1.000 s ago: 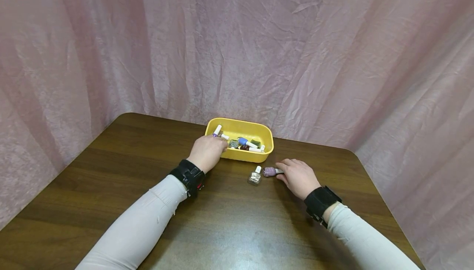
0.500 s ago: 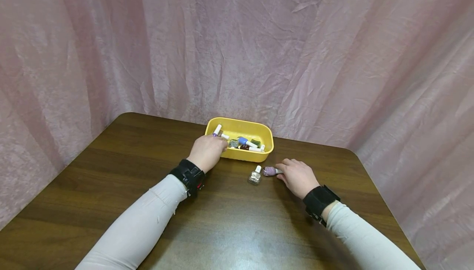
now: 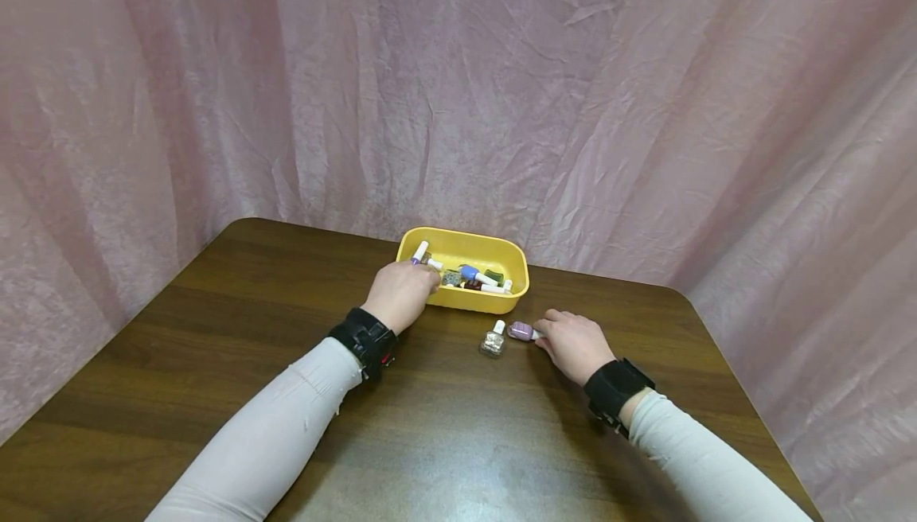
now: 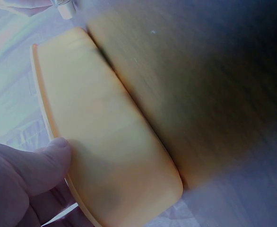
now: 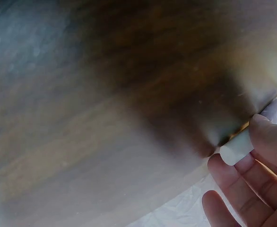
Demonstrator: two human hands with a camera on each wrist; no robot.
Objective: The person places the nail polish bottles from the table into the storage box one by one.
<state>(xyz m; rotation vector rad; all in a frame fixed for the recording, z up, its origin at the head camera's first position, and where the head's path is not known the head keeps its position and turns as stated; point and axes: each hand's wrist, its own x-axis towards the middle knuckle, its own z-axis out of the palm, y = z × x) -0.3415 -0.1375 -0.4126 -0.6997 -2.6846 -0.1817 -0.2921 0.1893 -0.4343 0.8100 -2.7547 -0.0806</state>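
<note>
My left hand grips the near left rim of a yellow plastic bin. In the left wrist view the thumb presses on the outer wall, with the other fingers over the rim. Lying on the table is a lilac nail polish bottle, its white cap towards my right hand. The right wrist view has that white cap pinched between thumb and fingers. Just left of the lilac bottle is a clear bottle of silvery nail polish, white-capped and touched by neither hand.
Several nail polish bottles lie jumbled in the bin, among them a blue one, a dark green one and a white-capped purple one. The brown wooden table ends at a pink curtain behind the bin.
My right hand has shifted very slightly to the left, and the lilac bottle has turned a little. My left hand has stayed on the bin's rim.
</note>
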